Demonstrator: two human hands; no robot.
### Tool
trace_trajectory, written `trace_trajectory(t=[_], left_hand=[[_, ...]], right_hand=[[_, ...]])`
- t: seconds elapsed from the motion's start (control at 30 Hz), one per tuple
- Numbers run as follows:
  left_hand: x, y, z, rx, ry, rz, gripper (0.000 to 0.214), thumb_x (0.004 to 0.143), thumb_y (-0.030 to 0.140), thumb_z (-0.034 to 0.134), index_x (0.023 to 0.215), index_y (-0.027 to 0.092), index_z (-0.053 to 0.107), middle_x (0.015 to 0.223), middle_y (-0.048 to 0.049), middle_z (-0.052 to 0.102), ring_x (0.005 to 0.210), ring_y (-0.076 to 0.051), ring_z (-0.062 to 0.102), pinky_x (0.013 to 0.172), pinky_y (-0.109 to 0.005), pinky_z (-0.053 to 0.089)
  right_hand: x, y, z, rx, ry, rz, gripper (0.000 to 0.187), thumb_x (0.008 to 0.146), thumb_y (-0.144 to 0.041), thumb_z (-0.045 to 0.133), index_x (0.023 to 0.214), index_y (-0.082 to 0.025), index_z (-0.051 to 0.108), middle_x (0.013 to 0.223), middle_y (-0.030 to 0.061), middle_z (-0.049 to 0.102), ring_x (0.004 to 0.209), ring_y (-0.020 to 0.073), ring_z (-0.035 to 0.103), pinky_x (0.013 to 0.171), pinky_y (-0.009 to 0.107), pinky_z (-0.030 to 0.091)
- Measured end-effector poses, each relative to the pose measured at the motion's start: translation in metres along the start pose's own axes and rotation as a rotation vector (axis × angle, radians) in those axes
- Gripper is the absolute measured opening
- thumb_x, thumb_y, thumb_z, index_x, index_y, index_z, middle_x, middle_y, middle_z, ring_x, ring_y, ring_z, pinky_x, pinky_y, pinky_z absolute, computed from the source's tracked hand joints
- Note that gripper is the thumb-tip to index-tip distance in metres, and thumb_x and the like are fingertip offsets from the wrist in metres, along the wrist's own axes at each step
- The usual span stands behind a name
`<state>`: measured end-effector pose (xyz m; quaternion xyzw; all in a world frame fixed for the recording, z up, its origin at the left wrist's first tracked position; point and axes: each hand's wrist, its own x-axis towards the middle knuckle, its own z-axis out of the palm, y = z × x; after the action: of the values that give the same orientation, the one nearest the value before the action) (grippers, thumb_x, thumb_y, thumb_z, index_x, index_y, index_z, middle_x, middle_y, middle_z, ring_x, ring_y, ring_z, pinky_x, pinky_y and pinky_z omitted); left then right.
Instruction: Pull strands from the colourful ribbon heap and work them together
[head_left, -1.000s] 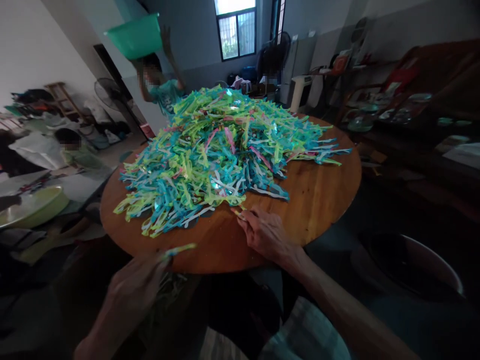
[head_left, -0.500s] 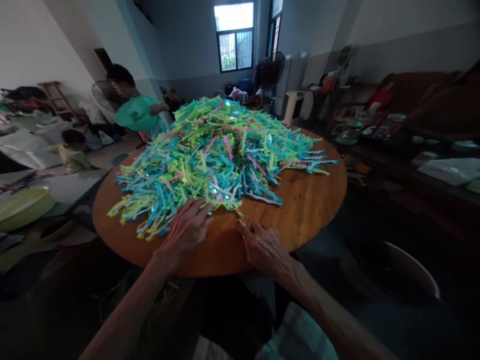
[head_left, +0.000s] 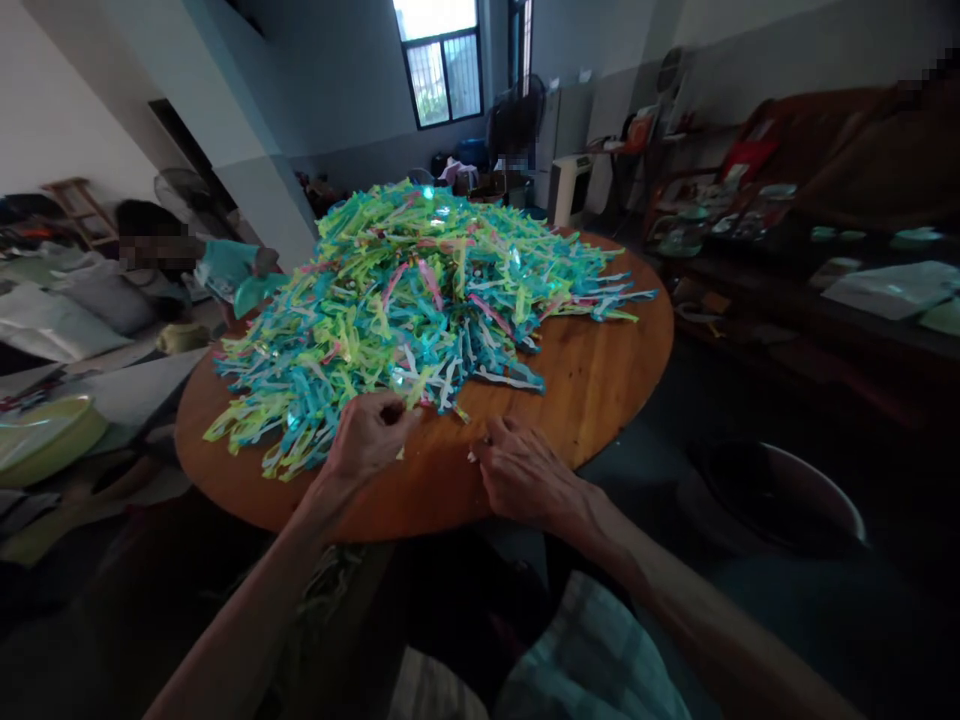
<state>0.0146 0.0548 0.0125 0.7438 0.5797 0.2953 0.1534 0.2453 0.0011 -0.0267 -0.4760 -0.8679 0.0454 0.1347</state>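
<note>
A big heap of thin plastic strips (head_left: 420, 290), in blue, yellow-green, white and pink, covers much of a round wooden table (head_left: 600, 370). At the heap's front edge is my left hand (head_left: 367, 435), its fingers curled into a pinch. A tiny pale bit shows below those fingertips; what they hold is hidden. My right hand (head_left: 521, 470) is closed above the bare wood near the table's front rim. Something small and whitish sticks out at its fingertips, too small to name. The two hands are apart, and a few strip ends lie on the wood between and beyond them.
A person (head_left: 225, 265) bends at the table's left side by a green basin (head_left: 255, 292). A yellow tub (head_left: 49, 435) stands far left, a dark round bucket (head_left: 780, 500) at the lower right. A bench and a shelf with jars (head_left: 690, 235) line the right.
My left hand's spread fingers have curled into a pinch. The yellowish strip at my right fingertips is no longer seen there. The person at left has bent down and lowered the green basin.
</note>
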Motion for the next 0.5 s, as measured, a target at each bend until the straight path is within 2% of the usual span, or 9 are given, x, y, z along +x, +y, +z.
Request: trace_trajectory(t=[0.1,0.17,0.23,0.27,0.3,0.37,0.43,0.5], left_hand=[[-0.021,0.009,0.01,-0.419,-0.063,-0.385,0.042,0.075,0.054,0.069,0.062,0.018,0.054,0.05,0.0011,0.054,0.043,-0.014,0.053,0.042,-0.024,0.041],[-0.03,0.012,0.018,-0.628,-0.075,-0.583,0.043,0.07,0.056,0.074,0.068,0.017,0.056,0.056,-0.0022,0.061,0.047,-0.018,0.061,0.045,-0.027,0.049],[-0.035,0.009,0.02,-0.652,-0.079,-0.67,0.043,0.072,0.057,0.072,0.072,0.016,0.058,0.062,-0.0052,0.065,0.053,-0.02,0.066,0.049,-0.029,0.054],[-0.039,0.006,0.018,-0.578,-0.096,-0.669,0.044,0.076,0.059,0.068,0.073,0.016,0.058,0.061,-0.0058,0.065,0.052,-0.02,0.065,0.049,-0.03,0.053],[-0.042,0.002,0.016,-0.452,-0.108,-0.629,0.045,0.08,0.06,0.063,0.072,0.016,0.059,0.06,-0.0059,0.063,0.051,-0.02,0.064,0.048,-0.03,0.052],[-0.05,-0.006,0.008,-0.112,-0.07,-0.433,0.041,0.087,0.054,0.056,0.077,0.015,0.063,0.062,-0.0071,0.064,0.054,-0.021,0.063,0.052,-0.033,0.052],[-0.056,-0.009,0.001,0.204,0.008,-0.117,0.031,0.09,0.04,0.054,0.097,0.014,0.067,0.085,-0.0117,0.07,0.076,-0.025,0.067,0.068,-0.039,0.056],[-0.056,-0.006,-0.004,0.384,0.003,0.202,0.035,0.09,0.026,0.053,0.121,0.016,0.062,0.115,-0.0137,0.066,0.107,-0.029,0.061,0.089,-0.044,0.053]], right_hand=[[0.002,0.0,0.001,0.002,0.058,-0.062,0.02,0.089,-0.018,0.054,0.104,-0.017,0.068,0.123,0.0166,0.056,0.113,0.0301,0.049,0.092,0.043,0.041],[0.005,0.0,0.002,0.014,0.059,-0.094,0.02,0.091,-0.018,0.053,0.104,-0.017,0.068,0.118,0.015,0.058,0.109,0.0287,0.05,0.091,0.042,0.041],[0.007,0.0,0.005,0.025,0.066,-0.101,0.022,0.092,-0.015,0.051,0.108,-0.016,0.066,0.114,0.0139,0.06,0.104,0.0271,0.05,0.089,0.041,0.041],[0.007,0.0,0.008,0.032,0.077,-0.103,0.024,0.092,-0.014,0.051,0.111,-0.016,0.066,0.114,0.0137,0.061,0.103,0.0267,0.051,0.089,0.04,0.041],[0.007,0.001,0.011,0.042,0.093,-0.107,0.025,0.092,-0.013,0.051,0.112,-0.015,0.065,0.113,0.0135,0.061,0.103,0.0264,0.051,0.09,0.04,0.041],[0.006,0.002,0.018,0.07,0.133,-0.113,0.025,0.093,-0.012,0.05,0.112,-0.015,0.064,0.111,0.0132,0.062,0.101,0.0255,0.051,0.09,0.039,0.041],[0.005,0.003,0.024,0.112,0.168,-0.105,0.022,0.095,-0.013,0.048,0.11,-0.014,0.064,0.108,0.0126,0.063,0.098,0.0243,0.051,0.088,0.037,0.042],[0.004,0.004,0.027,0.178,0.186,-0.065,0.022,0.098,-0.015,0.045,0.11,-0.015,0.063,0.105,0.0116,0.063,0.094,0.0231,0.053,0.084,0.036,0.043]])
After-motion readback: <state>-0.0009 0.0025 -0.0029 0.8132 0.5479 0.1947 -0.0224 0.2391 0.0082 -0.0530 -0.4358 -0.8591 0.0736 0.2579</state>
